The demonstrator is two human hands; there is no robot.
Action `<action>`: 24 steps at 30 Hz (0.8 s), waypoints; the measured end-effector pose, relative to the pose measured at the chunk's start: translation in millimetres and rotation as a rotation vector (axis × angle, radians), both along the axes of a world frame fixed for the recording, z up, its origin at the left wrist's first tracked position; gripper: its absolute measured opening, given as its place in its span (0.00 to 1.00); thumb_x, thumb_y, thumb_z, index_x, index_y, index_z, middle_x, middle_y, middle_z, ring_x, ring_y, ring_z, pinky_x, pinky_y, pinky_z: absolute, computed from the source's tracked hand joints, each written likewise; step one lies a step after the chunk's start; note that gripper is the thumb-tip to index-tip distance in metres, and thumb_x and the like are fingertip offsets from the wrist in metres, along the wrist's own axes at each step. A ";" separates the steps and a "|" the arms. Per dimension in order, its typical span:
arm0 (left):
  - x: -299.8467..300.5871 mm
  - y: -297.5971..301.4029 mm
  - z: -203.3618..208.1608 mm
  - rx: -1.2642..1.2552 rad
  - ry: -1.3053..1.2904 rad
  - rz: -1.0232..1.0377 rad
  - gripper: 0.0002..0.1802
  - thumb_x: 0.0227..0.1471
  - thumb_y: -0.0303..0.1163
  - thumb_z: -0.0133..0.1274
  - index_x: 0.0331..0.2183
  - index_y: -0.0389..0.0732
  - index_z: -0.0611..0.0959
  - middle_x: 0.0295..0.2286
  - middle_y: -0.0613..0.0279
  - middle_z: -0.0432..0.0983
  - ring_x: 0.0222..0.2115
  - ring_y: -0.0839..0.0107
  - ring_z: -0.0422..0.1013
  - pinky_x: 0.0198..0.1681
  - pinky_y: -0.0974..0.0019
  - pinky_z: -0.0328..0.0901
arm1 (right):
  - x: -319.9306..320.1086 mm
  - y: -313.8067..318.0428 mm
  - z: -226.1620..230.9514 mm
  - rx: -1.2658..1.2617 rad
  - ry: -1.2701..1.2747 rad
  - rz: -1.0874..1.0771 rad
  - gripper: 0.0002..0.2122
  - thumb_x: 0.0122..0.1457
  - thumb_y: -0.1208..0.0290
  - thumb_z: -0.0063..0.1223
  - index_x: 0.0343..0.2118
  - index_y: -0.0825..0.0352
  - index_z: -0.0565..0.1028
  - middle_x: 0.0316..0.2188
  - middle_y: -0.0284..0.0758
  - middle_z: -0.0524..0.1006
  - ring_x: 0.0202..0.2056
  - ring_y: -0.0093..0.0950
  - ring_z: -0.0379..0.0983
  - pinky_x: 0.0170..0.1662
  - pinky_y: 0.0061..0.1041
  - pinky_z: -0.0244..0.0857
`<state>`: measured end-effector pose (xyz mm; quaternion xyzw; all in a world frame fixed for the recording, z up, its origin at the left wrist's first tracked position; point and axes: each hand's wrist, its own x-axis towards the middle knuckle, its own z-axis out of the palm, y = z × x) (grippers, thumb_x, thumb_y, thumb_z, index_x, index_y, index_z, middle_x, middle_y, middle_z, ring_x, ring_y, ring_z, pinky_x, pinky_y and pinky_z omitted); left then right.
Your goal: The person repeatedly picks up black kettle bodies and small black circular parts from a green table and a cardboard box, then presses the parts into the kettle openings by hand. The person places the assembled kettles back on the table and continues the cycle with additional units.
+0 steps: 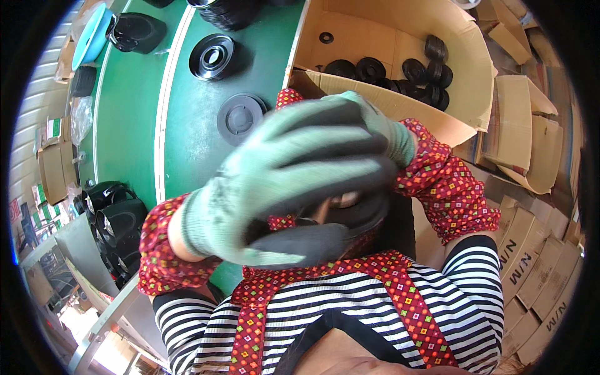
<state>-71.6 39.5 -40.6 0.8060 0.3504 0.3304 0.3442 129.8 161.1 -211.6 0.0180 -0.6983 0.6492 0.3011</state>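
My left hand (287, 169), in a pale green glove with dark palm and fingers, is close to the camera and slightly blurred. Its fingers and thumb curve round a black round part (365, 219), which has a small shiny piece near its middle. Behind it, my right hand (384, 128) wears the same kind of glove. Its fingers are mostly covered by the left hand, so what they touch is unclear. Past the left hand, a flat black disc (241, 117) lies on the green table (206, 137), with a black ring-shaped part (212, 57) farther off.
A large open cardboard box (400, 31) with several black discs stands at the far right. Black glossy housings (115, 219) pile up at the left. A blue basin (92, 37) is at the far left. Flattened cartons (531, 262) are stacked on the right.
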 end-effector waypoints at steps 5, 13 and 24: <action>57.3 2.0 -9.0 -0.170 -0.026 0.030 0.30 0.45 0.45 0.59 0.48 0.37 0.86 0.42 0.48 0.79 0.46 0.44 0.75 0.59 0.44 0.65 | -9.5 15.7 -15.6 0.443 0.031 0.067 0.17 0.64 0.68 0.58 0.54 0.66 0.79 0.50 0.43 0.78 0.53 0.40 0.74 0.61 0.38 0.66; 139.6 11.5 -2.4 -0.173 0.313 0.306 0.24 0.55 0.44 0.62 0.50 0.42 0.81 0.41 0.52 0.78 0.42 0.52 0.75 0.49 0.48 0.65 | -0.2 -1.5 -10.5 -0.272 -0.090 0.347 0.19 0.69 0.60 0.55 0.57 0.67 0.77 0.59 0.43 0.74 0.66 0.40 0.64 0.69 0.40 0.56; 30.4 -23.3 -70.8 -0.249 -0.932 -0.219 0.25 0.61 0.51 0.53 0.28 0.38 0.87 0.24 0.60 0.77 0.30 0.55 0.74 0.49 0.41 0.67 | 56.0 -19.3 83.1 0.497 -0.568 -0.190 0.20 0.51 0.58 0.68 0.44 0.64 0.79 0.38 0.40 0.77 0.45 0.42 0.75 0.53 0.46 0.67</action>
